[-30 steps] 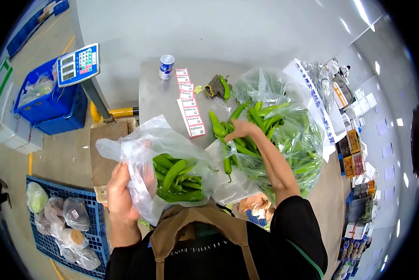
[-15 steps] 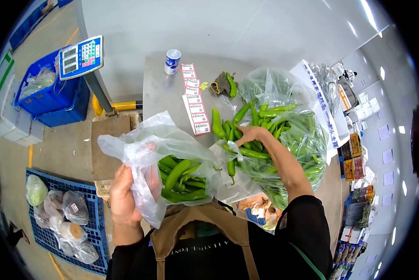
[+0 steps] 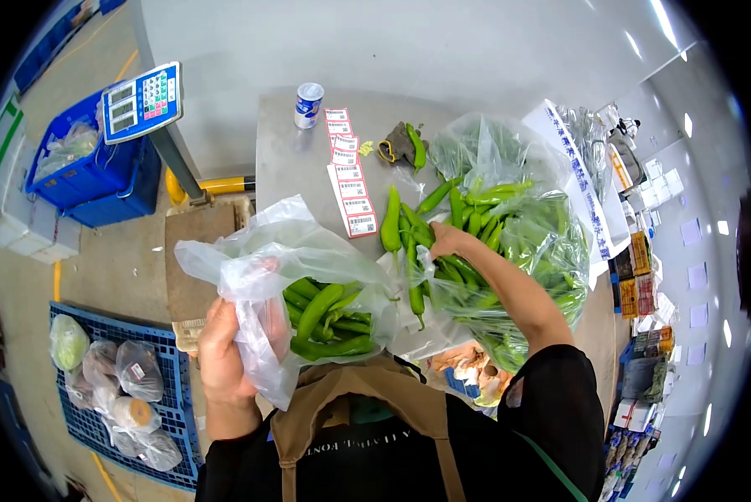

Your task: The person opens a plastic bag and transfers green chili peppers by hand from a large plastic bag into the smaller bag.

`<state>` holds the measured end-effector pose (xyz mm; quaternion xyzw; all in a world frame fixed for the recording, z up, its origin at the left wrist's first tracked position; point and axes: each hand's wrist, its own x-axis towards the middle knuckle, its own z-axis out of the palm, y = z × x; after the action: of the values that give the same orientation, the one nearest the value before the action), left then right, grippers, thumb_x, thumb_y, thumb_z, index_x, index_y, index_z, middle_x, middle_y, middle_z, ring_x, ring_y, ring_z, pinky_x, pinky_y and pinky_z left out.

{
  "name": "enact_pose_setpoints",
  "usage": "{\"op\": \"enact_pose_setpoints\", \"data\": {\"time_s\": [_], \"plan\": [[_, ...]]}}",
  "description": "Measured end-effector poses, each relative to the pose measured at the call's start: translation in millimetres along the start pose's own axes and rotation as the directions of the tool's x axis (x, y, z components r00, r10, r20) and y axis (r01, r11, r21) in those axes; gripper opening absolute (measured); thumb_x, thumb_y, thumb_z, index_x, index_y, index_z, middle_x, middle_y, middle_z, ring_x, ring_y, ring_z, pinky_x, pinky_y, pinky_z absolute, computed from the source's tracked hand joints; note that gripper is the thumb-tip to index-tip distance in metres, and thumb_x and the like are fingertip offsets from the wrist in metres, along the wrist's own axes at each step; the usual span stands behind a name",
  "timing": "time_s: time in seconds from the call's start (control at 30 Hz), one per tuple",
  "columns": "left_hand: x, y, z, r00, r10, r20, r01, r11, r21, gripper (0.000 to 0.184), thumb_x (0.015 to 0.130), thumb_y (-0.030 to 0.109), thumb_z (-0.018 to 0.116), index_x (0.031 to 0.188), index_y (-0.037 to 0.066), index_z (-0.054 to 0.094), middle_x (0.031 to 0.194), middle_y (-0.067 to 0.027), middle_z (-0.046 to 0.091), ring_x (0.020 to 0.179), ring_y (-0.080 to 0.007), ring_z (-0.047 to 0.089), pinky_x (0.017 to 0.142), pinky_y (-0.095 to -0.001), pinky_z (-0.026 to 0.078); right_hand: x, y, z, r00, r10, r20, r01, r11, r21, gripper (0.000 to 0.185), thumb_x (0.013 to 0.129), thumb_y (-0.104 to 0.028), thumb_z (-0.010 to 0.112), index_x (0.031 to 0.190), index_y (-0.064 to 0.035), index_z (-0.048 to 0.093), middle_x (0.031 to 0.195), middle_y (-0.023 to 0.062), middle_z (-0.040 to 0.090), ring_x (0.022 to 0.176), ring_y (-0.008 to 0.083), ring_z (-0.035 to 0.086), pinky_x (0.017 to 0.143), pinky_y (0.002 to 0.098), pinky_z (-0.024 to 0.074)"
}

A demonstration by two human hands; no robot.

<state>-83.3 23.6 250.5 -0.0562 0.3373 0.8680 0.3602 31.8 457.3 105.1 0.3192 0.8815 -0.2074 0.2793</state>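
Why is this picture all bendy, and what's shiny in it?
Head view: a wide lens probably curves everything, leaving black corners; head view: bright lights glow on the right, and white glints show on the large pepper bag; head view: the labels' tiny print is hard to read.

The peppers (image 3: pixel 321 316) are bright glossy green; the small bag (image 3: pixel 252 272) around some of them is milky white and see-through, while the big bag (image 3: pixel 551 238) is clear with white glints; the desk (image 3: pixel 285 180) is plain grey; the labels (image 3: pixel 355 189) are white, edged in red and printed with black barcodes; the can (image 3: pixel 307 109) is blue and white; the glove (image 3: pixel 395 142) is dark grey-brown with a yellow edge; the scale (image 3: pixel 141 102) has a blue-and-white panel with green and red keys; the apron (image 3: pixel 367 382) is brown, over a black shirt (image 3: pixel 375 473) with white lettering; the pallet (image 3: pixel 171 360) is a blue grid.
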Motion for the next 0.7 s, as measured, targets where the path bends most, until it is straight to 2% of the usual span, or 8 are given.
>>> {"op": "enact_pose_setpoints", "data": {"time_s": [0.07, 0.1, 0.27, 0.33, 0.43, 0.53, 0.57, 0.7], "plan": [[-1, 0, -10, 0.997, 0.004, 0.081, -0.006, 1.0, 0.026, 0.041, 0.096, 0.033, 0.04, 0.124, 0.005, 0.047, 0.069, -0.0021, 0.05, 0.047, -0.0102, 0.04, 0.038, -0.0234, 0.027, 9, 4, -3, 0.997, -0.036, 0.066, 0.031, 0.997, 0.066, 0.094, 0.048, -0.029, 0.081, 0.127, 0.006, 0.043, 0.116, 0.0228, 0.057, 0.101, 0.0305, 0.059, 0.085, 0.0355, 0.0479], [-2, 1, -14, 0.993, 0.004, 0.117, -0.008, 0.999, 0.033, 0.041, 0.095, 0.033, 0.04, 0.124, 0.005, 0.047, 0.069, -0.0019, 0.05, 0.048, -0.0101, 0.04, 0.038, -0.0233, 0.027, 28, 24, 5, 0.999, 0.052, -0.014, -0.048, 0.974, 0.221, 0.085, 0.048, -0.03, 0.08, 0.12, 0.006, 0.051, 0.109, 0.0223, 0.061, 0.094, 0.0326, 0.062, 0.079, 0.0363, 0.0505], [-5, 5, -7, 0.996, -0.029, 0.086, 0.03, 0.999, -0.013, 0.039, 0.095, 0.031, 0.04, 0.124, 0.006, 0.047, 0.069, -0.0006, 0.049, 0.047, -0.0093, 0.038, 0.038, -0.0226, 0.027, 24, 2, 20, 0.986, 0.046, -0.16, -0.078, 0.976, -0.204, 0.056, 0.056, -0.033, 0.073, 0.096, 0.0046, 0.063, 0.099, 0.0247, 0.063, 0.091, 0.0336, 0.063, 0.079, 0.0385, 0.0517], [-6, 4, -6, 0.996, -0.035, 0.081, 0.034, 0.999, 0.012, 0.039, 0.095, 0.03, 0.04, 0.124, 0.006, 0.047, 0.069, -0.0002, 0.049, 0.047, -0.0089, 0.038, 0.038, -0.022, 0.027, 25, 13, 25, 0.981, 0.055, -0.184, -0.077, 0.99, -0.115, 0.055, 0.054, -0.029, 0.076, 0.095, 0.0042, 0.064, 0.102, 0.0231, 0.063, 0.093, 0.0313, 0.063, 0.078, 0.0373, 0.0516], [-6, 5, -14, 0.982, -0.012, 0.188, 0.027, 0.997, -0.077, 0.041, 0.094, 0.028, 0.045, 0.124, 0.0, 0.048, 0.08, -0.0022, 0.054, 0.06, -0.0092, 0.045, 0.05, -0.0218, 0.035, 24, 31, 5, 0.984, 0.11, 0.139, -0.126, 0.985, 0.115, 0.061, 0.05, -0.024, 0.08, 0.101, 0.0039, 0.062, 0.103, 0.0216, 0.063, 0.094, 0.0299, 0.063, 0.079, 0.0365, 0.0513], [-4, 2, -20, 0.961, 0.017, 0.278, 0.024, 0.989, -0.143, 0.043, 0.094, 0.026, 0.047, 0.124, -0.003, 0.048, 0.09, -0.0042, 0.058, 0.068, -0.0101, 0.051, 0.058, -0.022, 0.041, 25, 13, 14, 0.986, 0.152, 0.072, -0.144, 0.983, -0.113, 0.075, 0.046, -0.019, 0.082, 0.112, 0.0043, 0.056, 0.105, 0.0205, 0.062, 0.094, 0.0298, 0.062, 0.079, 0.0356, 0.0513], [-2, 2, -20, 0.954, 0.029, 0.298, 0.019, 0.987, -0.158, 0.043, 0.094, 0.026, 0.046, 0.124, -0.003, 0.047, 0.092, -0.0046, 0.059, 0.07, -0.0105, 0.052, 0.059, -0.0221, 0.042, 15, 3, 13, 0.969, 0.244, 0.042, -0.24, 0.967, -0.084, 0.082, 0.049, -0.018, 0.081, 0.122, 0.0014, 0.049, 0.109, 0.0197, 0.061, 0.097, 0.0317, 0.061, 0.082, 0.0369, 0.0504], [0, 3, -13, 0.973, 0.01, 0.232, 0.025, 0.989, -0.149, 0.043, 0.094, 0.026, 0.045, 0.126, -0.003, 0.046, 0.104, -0.0056, 0.059, 0.081, -0.0117, 0.055, 0.068, -0.0243, 0.045, -13, 1, 9, 0.955, 0.244, -0.169, -0.253, 0.967, -0.039, 0.079, 0.055, -0.016, 0.077, 0.127, -0.0064, 0.046, 0.111, 0.0178, 0.06, 0.104, 0.0328, 0.058, 0.087, 0.0397, 0.0479]]}}
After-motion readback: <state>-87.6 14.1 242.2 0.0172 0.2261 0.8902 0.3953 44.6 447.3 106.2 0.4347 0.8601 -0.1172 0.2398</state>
